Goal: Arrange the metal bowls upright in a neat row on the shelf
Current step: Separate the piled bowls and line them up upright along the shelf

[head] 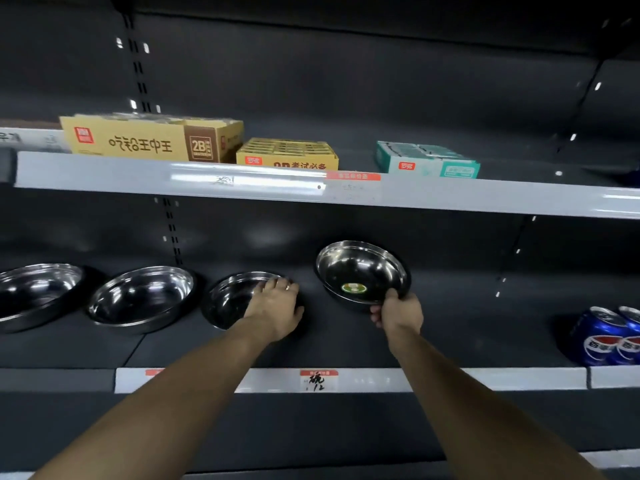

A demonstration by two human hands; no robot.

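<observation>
Bowls mostly placed: two sit leaning left of the third bowl [239,299], which the left hand [277,310] touches with fingers spread. Right hand [398,315] pinches the last bowl [362,271], tilted, just right; setting it down remains.

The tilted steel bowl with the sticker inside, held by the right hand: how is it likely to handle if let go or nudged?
The stickered bowl looks rigid, thin steel, so probably light. Its polished surface may be slippery where the right hand pinches only the lower rim. It stands steeply tilted, so released it would likely tip or slide on the shelf.
</observation>
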